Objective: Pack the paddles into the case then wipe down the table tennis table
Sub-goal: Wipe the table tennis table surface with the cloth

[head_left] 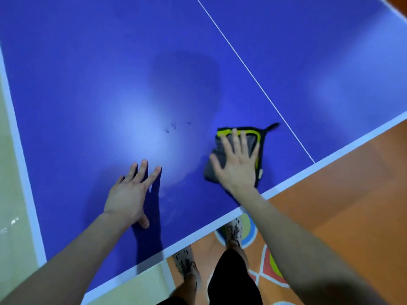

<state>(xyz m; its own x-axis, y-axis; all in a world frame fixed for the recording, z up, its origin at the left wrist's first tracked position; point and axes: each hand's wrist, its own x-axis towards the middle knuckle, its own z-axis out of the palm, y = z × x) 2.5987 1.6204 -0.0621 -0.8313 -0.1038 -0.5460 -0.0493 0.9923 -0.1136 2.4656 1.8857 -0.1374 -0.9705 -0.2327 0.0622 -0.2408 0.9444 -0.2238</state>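
Clearly the wiping half of the job is in hand. The right hand (236,164) lies flat on a folded grey cloth (250,139) with yellow-and-black trim, fingers straight and spread, so that the palm presses the whole pad down onto the blue bench (88,84) rather than bunching it. The cloth sits near the bench's near edge, just left of the white centre line (253,78).

The left hand (127,194) is also open, fingers splayed on the bare surface, holding nothing. I judge it is there as a prop, taking the person's weight while they lean over.

Neither paddles nor case appear anywhere in view (so whether they are packed cannot be told from this). A few small dark marks (174,126) show between the 2 hands and a little beyond them, near the cloth's left side, and look like the likely next target. The person's shoes (233,232) stand close under the near edge on the orange floor (341,194).
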